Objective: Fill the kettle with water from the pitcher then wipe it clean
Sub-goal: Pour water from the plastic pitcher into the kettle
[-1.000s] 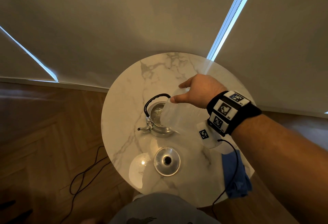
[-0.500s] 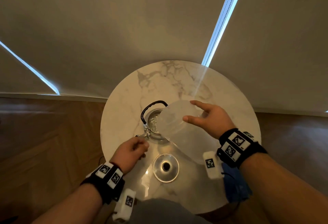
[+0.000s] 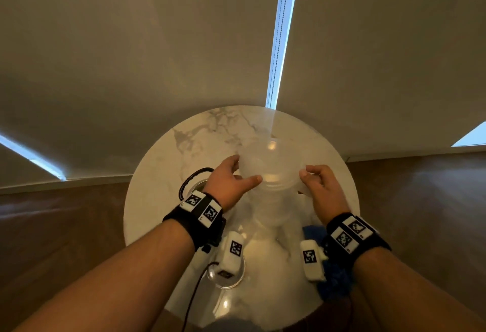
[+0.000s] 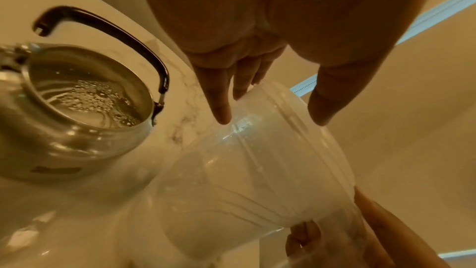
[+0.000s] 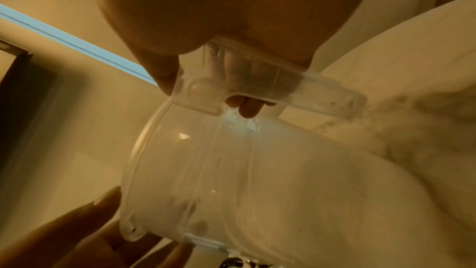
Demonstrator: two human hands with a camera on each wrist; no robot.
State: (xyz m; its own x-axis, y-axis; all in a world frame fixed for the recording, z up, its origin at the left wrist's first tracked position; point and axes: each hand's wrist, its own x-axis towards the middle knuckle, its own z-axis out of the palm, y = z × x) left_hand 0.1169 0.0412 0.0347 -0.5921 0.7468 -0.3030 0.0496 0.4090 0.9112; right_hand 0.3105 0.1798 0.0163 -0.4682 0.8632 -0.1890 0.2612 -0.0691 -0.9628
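Meanwhile, at a round marble bench [image 3: 157, 174], a person holds a clear plastic pitcher [image 3: 271, 174] between two bare hands, just beside an open steel kettle [image 4: 72, 109] that already has bubbling water in it. The right hand [image 3: 322, 187] has its fingers curled through the pitcher's handle [image 5: 270, 80] in a closed grip, while the left hand [image 3: 228, 181] spreads wide, fingertips [image 4: 221, 113] touching the rim and thumb reaching across the mouth. Seen from above, the pitcher's open mouth faces the camera and the vessel looks empty or nearly so, though its translucent wall makes that hard to confirm. By this evidence the pouring step looks about finished. Setting the pitcher down on the bench seems the likely next call, then fetching the blue cloth [image 3: 331, 284] near the right wrist; the kettle lid [image 3: 226, 276] lies apart, near the front edge.
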